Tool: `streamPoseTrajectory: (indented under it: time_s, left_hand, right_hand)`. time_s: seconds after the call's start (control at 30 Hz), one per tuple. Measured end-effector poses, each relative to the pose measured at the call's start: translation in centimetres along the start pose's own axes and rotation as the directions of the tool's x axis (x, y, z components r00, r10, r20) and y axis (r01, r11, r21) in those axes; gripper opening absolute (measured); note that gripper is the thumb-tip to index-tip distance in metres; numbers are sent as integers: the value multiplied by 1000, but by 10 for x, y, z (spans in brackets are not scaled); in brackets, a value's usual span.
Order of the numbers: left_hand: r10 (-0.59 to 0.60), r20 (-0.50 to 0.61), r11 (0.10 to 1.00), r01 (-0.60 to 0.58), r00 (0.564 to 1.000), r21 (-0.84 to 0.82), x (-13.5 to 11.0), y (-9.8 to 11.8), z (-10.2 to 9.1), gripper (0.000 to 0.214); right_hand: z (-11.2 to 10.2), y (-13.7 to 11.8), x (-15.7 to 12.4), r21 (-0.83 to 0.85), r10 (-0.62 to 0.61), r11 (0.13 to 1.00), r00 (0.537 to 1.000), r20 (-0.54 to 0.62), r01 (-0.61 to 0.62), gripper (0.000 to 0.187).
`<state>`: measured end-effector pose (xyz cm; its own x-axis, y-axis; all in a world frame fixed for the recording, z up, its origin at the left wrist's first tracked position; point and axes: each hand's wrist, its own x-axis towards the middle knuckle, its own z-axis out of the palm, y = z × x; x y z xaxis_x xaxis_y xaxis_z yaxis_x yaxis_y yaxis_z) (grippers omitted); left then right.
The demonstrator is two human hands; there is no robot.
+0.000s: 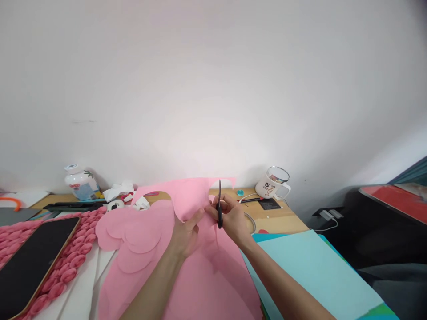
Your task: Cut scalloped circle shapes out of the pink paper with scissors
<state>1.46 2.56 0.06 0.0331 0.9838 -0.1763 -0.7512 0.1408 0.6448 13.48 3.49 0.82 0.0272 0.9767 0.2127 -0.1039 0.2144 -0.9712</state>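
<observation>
My right hand [233,219] is closed around the black handles of a pair of scissors [219,204], whose blades point straight up into a large pink sheet [196,195]. My left hand [187,233] pinches the lifted edge of that pink sheet just left of the blades. The sheet spreads down toward me across the table. Several pink cut-out scalloped pieces [136,231] lie overlapped to the left of my left hand.
A light blue sheet [310,271] lies at the right. A dark tablet [31,262] rests on a pink knitted mat [71,262] at the left. By the wall stand a white mug [271,184], a white jar [80,182] and crumpled white paper [116,191].
</observation>
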Motion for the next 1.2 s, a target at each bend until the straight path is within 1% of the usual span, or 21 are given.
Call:
streamPoseTrajectory:
  time_s: [0.1, 0.2, 0.3, 0.4, 0.5, 0.63, 0.73, 0.83, 0.93, 1.03, 1.13, 1.2]
  left_hand:
    - [16, 1, 999, -16, 1000, -35, 4, -3, 0, 24]
    - [0, -37, 998, -2, 999, -62, 8, -2, -2, 21]
    - [-27, -53, 996, 22, 998, -91, 9, 0, -3, 18]
    - [-54, -48, 992, 48, 997, -116, 10, 0, -4, 14]
    - [-95, -70, 986, 84, 993, -145, 12, -1, -7, 12]
    - [-171, -124, 972, 146, 978, -186, 17, -3, -14, 11]
    - [-200, -147, 964, 168, 969, -205, 18, -2, -15, 13]
    - [-202, -127, 964, 174, 971, -203, 16, 2, -14, 11]
    - [-200, -91, 966, 181, 976, -184, 14, 5, -13, 6]
    - [-216, -38, 965, 207, 976, -164, 13, 7, -12, 17]
    - [-231, 41, 960, 235, 972, -151, 11, 8, -8, 30]
    - [-248, 49, 957, 253, 968, -143, 8, 9, -5, 32]
  right_hand:
    - [5, 6, -3, 19, -27, 999, 999, 25, 27, 28]
    - [11, 10, -6, 81, -31, 996, 999, 8, 30, 28]
    - [16, 9, -7, 153, 20, 988, 1000, -20, -17, 30]
    - [19, 6, -6, 188, 59, 980, 998, 2, -58, 31]
    - [22, 5, -6, 214, 96, 972, 995, 18, -98, 33]
    - [25, 12, -6, 269, 165, 951, 986, -26, -152, 35]
    - [26, 22, -5, 275, 191, 947, 980, -63, -166, 36]
    - [27, 27, -6, 251, 196, 953, 977, -85, -169, 34]
    - [28, 24, -10, 214, 188, 961, 981, -52, -173, 28]
    - [27, 18, -12, 185, 188, 966, 982, -18, -182, 30]
    - [25, 13, -13, 152, 188, 971, 982, -20, -183, 32]
    - [24, 13, -12, 120, 195, 974, 981, -14, -192, 33]
